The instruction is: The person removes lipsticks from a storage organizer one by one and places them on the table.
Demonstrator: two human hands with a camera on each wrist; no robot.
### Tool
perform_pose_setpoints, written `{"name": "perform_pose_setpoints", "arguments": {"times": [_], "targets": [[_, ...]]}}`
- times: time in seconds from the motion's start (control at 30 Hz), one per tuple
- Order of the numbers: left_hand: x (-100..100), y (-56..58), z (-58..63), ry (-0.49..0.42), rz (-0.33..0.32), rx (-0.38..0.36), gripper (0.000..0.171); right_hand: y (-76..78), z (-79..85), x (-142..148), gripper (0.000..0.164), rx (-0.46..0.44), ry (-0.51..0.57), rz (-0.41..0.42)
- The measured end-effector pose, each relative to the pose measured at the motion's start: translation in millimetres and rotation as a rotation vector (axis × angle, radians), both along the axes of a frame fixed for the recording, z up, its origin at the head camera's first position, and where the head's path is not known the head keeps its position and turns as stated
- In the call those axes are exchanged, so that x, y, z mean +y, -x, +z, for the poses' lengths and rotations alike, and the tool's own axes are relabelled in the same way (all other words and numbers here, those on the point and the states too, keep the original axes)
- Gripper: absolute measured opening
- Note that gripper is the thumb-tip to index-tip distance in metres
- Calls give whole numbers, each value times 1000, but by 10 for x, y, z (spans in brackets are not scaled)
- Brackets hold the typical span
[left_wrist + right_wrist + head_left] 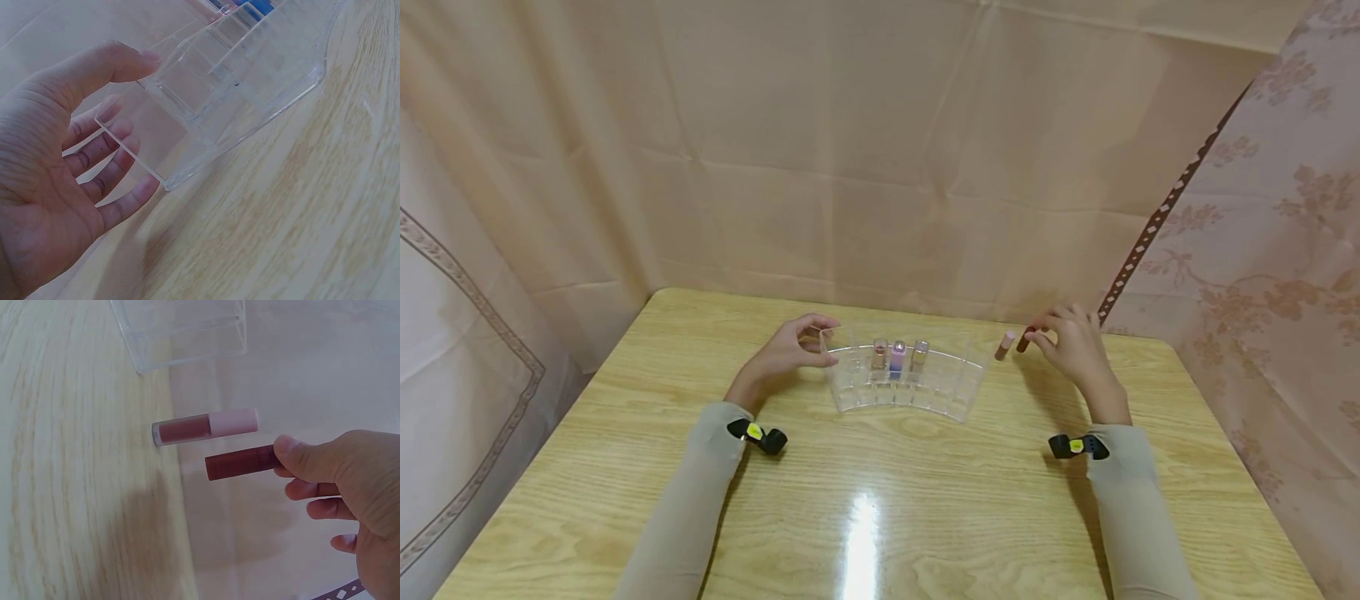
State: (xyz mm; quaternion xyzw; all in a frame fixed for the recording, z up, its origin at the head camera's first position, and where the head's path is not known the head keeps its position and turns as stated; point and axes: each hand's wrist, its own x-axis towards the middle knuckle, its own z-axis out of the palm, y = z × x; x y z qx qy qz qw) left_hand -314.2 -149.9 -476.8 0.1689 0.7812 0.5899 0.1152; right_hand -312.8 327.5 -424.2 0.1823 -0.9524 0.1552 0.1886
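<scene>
A clear, curved lipstick organizer (906, 387) with several compartments stands on the table. Three tubes sit in its middle part: a pinkish-brown lip gloss (880, 354), a purple-and-blue tube (897, 360) and a clear-capped tube (919, 357). My left hand (797, 346) grips the organizer's left end, thumb at the upper edge and fingers (128, 203) around the end wall. On the other side, my right hand (1072, 346) pinches a dark red lipstick tube (240, 464) by one end between thumb and fingers. Close beside it stands a pink-capped lip gloss (206, 427), apart from the organizer.
The wooden table (775, 508) stretches toward the front, with a bright light reflection near its middle. A beige curtain (820, 167) hangs along the back edge. Patterned cloth (1285, 250) borders the right side.
</scene>
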Motion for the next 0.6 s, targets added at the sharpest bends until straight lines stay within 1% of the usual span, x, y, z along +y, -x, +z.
{"name": "perform_pose_setpoints", "arguments": {"times": [0.33, 0.6], "targets": [[3, -1, 10, -4, 6, -7, 60, 41, -98, 12, 15, 5, 7, 37], [-2, 4, 9, 9, 5, -2, 61, 40, -130, 7, 15, -9, 3, 39]]}}
